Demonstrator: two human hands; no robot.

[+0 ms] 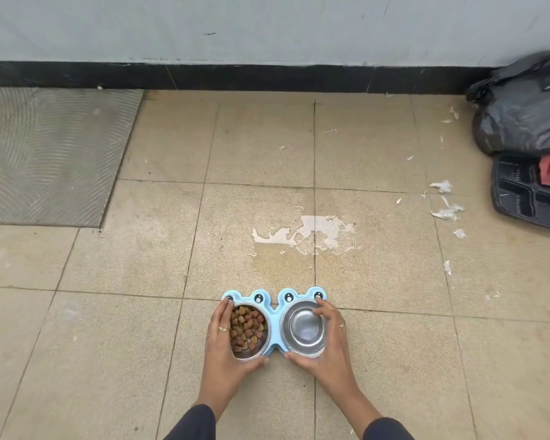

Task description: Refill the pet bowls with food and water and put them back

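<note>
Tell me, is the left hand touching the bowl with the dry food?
Touching. The head view shows the left hand curved around the left side of the kibble bowl, its fingers on the rim with no gap.

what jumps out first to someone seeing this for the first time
A blue frog-shaped feeder sits low in the middle of the tiled floor, gripped by the left hand and the right hand. Its left bowl holds kibble. Just beyond lies a pale spill patch.
</note>
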